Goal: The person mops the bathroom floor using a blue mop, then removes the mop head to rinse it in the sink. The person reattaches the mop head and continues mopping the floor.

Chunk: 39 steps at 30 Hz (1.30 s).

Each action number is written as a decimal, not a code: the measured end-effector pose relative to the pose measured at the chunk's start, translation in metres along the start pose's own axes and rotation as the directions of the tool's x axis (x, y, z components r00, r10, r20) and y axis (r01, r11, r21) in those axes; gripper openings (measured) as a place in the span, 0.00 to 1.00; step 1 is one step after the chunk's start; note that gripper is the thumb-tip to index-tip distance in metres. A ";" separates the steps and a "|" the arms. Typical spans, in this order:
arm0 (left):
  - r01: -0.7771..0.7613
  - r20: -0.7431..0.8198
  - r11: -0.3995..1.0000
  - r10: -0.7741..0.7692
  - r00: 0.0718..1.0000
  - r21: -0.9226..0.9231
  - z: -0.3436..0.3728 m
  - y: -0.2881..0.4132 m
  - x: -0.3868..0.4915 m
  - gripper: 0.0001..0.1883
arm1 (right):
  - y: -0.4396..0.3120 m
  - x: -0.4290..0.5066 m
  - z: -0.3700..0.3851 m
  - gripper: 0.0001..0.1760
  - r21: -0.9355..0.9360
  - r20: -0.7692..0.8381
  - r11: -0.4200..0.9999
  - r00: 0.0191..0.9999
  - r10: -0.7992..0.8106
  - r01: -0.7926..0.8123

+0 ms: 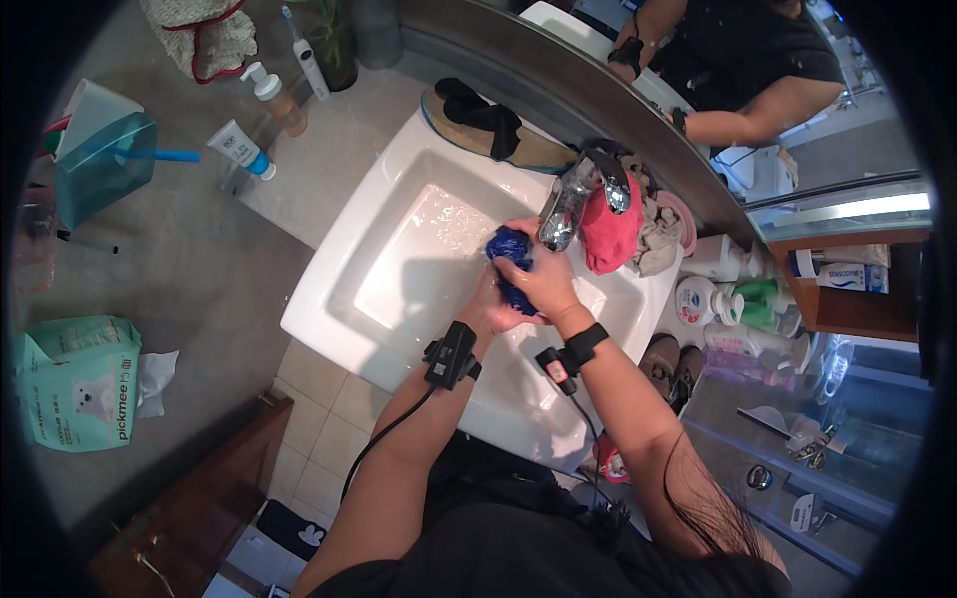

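Note:
Both hands are over a white ceramic sink point(318, 310), squeezing a wet dark blue cloth point(510, 245) between them. My left hand point(487, 308) lies under and beside the cloth, partly hidden by it. From the right, my right hand point(552, 282) wraps the cloth, its thumb across the front. A chrome faucet point(562, 213) sits just beyond the right hand, close to its knuckles. Shallow, glistening water covers part of the basin floor. Each wrist carries a strapped black device with a cable.
A pink cloth point(611, 228) and a beige cloth point(658, 239) are heaped right of the faucet. Behind the basin lies a straw-coloured item with a black bow point(478, 119). On the left counter stand a pump bottle point(280, 105), a tube point(241, 149) and a wipes pack point(82, 385). Several bottles point(699, 300) crowd the right.

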State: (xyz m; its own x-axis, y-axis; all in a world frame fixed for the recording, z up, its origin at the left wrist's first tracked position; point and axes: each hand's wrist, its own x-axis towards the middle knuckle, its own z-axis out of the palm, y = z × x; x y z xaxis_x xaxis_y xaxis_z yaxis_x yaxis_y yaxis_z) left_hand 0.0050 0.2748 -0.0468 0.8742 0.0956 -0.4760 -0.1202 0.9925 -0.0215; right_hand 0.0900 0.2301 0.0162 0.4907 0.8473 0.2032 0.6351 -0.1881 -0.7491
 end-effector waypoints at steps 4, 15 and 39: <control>-0.040 0.094 0.999 0.042 0.995 -0.022 0.003 0.007 0.000 0.39 | 0.017 -0.033 -0.009 0.25 -0.180 -0.064 0.968 0.980 -0.190 0.176; -0.236 0.011 0.968 0.236 0.972 0.089 -0.013 -0.003 0.012 0.18 | 0.000 -0.034 0.012 0.14 -0.137 -0.086 0.990 0.996 0.006 -0.018; -0.524 -0.079 0.326 0.896 0.438 0.787 0.001 0.061 -0.084 0.23 | 0.037 -0.064 0.006 0.37 -0.473 0.127 0.870 0.988 -0.090 0.140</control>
State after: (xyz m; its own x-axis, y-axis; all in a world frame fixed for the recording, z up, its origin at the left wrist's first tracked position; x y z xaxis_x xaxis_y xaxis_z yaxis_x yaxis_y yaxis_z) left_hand -0.0749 0.3276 -0.0075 0.2379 0.9247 -0.2972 -0.1266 0.3329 0.9344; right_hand 0.0789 0.1715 -0.0282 0.3521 0.9169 0.1881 0.9032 -0.2803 -0.3250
